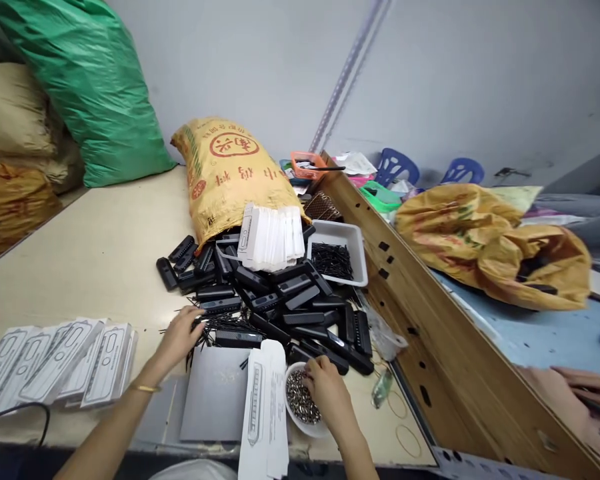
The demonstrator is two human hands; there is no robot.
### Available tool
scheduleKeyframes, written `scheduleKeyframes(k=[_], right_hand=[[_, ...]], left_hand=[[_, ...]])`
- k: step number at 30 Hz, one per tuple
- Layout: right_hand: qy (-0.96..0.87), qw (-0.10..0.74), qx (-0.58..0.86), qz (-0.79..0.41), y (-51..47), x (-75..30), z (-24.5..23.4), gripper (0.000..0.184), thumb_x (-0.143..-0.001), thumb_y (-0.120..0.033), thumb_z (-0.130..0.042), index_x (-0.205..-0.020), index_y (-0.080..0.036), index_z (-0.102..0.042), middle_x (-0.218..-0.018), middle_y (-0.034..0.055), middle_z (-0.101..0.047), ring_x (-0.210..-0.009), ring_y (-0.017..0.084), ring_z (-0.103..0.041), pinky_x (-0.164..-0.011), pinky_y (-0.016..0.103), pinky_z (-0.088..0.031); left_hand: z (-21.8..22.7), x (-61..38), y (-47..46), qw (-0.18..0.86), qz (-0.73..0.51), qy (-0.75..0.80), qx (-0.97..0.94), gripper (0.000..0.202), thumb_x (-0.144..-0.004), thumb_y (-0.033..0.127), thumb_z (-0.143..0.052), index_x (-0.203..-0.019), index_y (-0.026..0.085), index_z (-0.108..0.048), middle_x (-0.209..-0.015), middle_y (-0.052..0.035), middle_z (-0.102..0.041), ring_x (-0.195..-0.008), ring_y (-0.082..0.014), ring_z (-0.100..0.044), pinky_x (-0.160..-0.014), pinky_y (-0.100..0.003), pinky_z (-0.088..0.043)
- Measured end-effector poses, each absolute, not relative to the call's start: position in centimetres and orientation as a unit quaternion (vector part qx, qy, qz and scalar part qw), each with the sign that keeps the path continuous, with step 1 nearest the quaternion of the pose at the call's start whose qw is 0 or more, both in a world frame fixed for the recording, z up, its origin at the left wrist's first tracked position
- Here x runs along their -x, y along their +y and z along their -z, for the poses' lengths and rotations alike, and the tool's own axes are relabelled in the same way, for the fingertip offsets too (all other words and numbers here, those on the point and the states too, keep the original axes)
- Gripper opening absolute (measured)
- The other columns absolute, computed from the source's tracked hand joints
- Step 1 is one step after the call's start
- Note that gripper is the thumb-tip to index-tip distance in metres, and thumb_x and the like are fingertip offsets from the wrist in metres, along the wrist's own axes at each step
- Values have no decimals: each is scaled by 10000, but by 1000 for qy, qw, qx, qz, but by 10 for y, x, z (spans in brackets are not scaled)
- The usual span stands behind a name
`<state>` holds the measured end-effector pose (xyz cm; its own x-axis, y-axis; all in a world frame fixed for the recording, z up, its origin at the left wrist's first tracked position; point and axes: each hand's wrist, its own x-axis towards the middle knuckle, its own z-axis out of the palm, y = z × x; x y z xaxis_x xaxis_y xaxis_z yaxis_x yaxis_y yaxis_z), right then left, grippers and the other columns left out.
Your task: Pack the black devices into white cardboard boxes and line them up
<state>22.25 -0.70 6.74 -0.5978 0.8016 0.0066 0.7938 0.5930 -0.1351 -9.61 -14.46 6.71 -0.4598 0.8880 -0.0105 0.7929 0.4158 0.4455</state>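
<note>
My left hand [179, 339] reaches onto a scatter of thin black pins [220, 325] at the near edge of a heap of black plastic cases [280, 303]; its fingers curl down onto the pins. My right hand [325, 388] dips pinched fingers into a small white bowl [295, 417] filled with tiny metal parts [300, 399]. Between my hands lie a grey flat pad [215, 393] and a stack of white printed cards [266, 413].
A yellow sack [230, 173] lies behind the heap with white cards [273, 237] against it. A white tray [343, 250] holds black pins. Fanned white cards [55, 363] lie at the left. A wooden divider [430, 320] runs on the right; another person's hand [587, 390] shows beyond it.
</note>
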Motion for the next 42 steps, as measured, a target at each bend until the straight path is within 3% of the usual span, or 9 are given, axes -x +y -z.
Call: scheduleKeyframes(k=[5, 10, 13, 20, 24, 27, 30, 37, 42], right_hand=[[-897, 44, 439, 12, -17, -227, -52, 170, -728, -67, -520, -671, -209, -596, -864, 83, -557, -769, 241, -528, -631, 331, -395], [-891, 113, 438, -37, -18, -236, -43, 161, -776, -118, -480, -698, -209, -588, -911, 91, -564, -790, 250, -512, -664, 361, -397], [-859, 190, 447, -161, -14, -240, -44, 148, -815, -205, -463, -710, -200, -567, -880, 88, -573, -796, 245, -507, -708, 376, -396], [-508, 346, 422, -666, -22, -219, -64, 224, -756, -398, -631, -786, -191, -551, -708, 9, -563, -598, 129, -480, -589, 264, -397], [-395, 364, 376, -755, -31, -184, -71, 222, -688, -337, -714, -786, -190, -580, -757, 9, -591, -603, 110, -500, -592, 246, -405], [-418, 351, 371, -751, -38, -154, -78, 202, -699, -317, -709, -798, -180, -598, -775, 17, -613, -638, 118, -532, -639, 252, -420], [-504, 356, 371, -694, -49, -129, -84, 163, -758, -314, -653, -822, -173, -604, -747, 16, -612, -661, 130, -540, -676, 266, -430], [-719, 441, 354, -403, -67, -106, -87, 88, -867, -188, -485, -821, -196, -559, -829, 27, -573, -801, 159, -546, -712, 281, -425], [-765, 474, 313, -305, -66, -103, -79, 108, -873, -132, -453, -833, -201, -527, -812, 28, -555, -777, 154, -543, -681, 284, -438]], left_hand=[[-50, 76, -72, 116, -158, 832, -520, 377, -712, 35, -475, -1071, 119, -555, -1080, -142, -537, -1052, -270, -476, -910, -422, -370], [-37, 83, -69, 122, -155, 824, -532, 441, -671, -22, -425, -1054, 147, -564, -1089, -128, -523, -1045, -262, -443, -913, -423, -348], [-36, 86, -79, 145, -180, 803, -549, 514, -684, -27, -394, -1120, 194, -553, -1104, -104, -529, -1055, -248, -436, -923, -406, -352], [-52, 88, -105, 221, -304, 744, -552, 453, -761, 90, -447, -1193, 203, -523, -1143, -77, -567, -1085, -234, -498, -966, -393, -371], [-72, 59, -120, 382, -477, 658, -440, 465, -820, 267, -513, -1272, 203, -428, -1182, -85, -588, -1105, -227, -537, -947, -364, -416], [-86, 32, -123, 514, -649, 508, -238, 574, -771, 278, -623, -1290, 255, -380, -1239, -67, -559, -1088, -209, -558, -968, -366, -409], [-94, 18, -121, 526, -723, 438, -91, 446, -751, 257, -662, -1165, 224, -500, -1114, -53, -623, -997, -191, -600, -905, -356, -464], [-102, 12, -120, 552, -755, 354, 14, 259, -785, 184, -630, -1037, 155, -583, -1051, -80, -655, -939, -174, -619, -873, -360, -505], [-104, 7, -122, 554, -756, 348, 23, 213, -797, 170, -615, -1007, 148, -591, -1021, -80, -667, -923, -165, -626, -855, -328, -514]])
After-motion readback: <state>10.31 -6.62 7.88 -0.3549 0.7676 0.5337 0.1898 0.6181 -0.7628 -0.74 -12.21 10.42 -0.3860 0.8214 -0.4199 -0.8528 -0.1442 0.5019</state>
